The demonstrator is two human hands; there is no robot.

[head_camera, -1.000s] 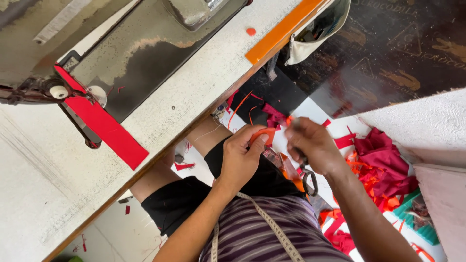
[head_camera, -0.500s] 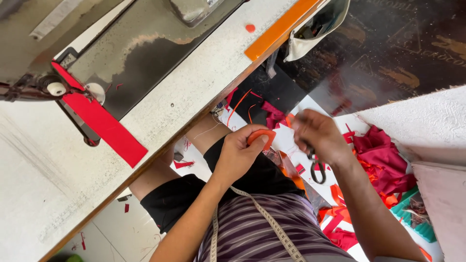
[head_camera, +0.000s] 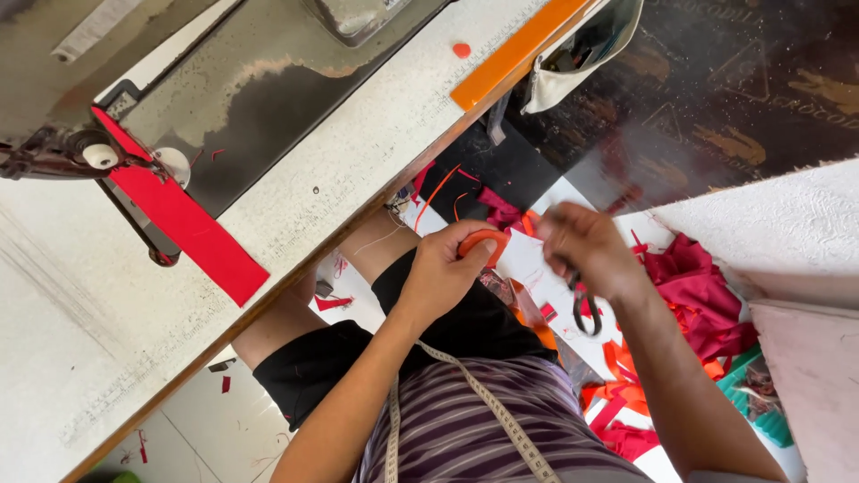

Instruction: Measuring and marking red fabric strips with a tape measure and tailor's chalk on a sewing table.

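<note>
left hand pinches an orange strip; right hand, just beside it, is curled around dark scissors.

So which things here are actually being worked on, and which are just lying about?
In hand:
left hand pinching an orange fabric piece
right hand holding dark scissors

Lying about:
red strip on the sewing table
orange ruler
red and orange scraps on the floor
tape measure round the neck
</note>
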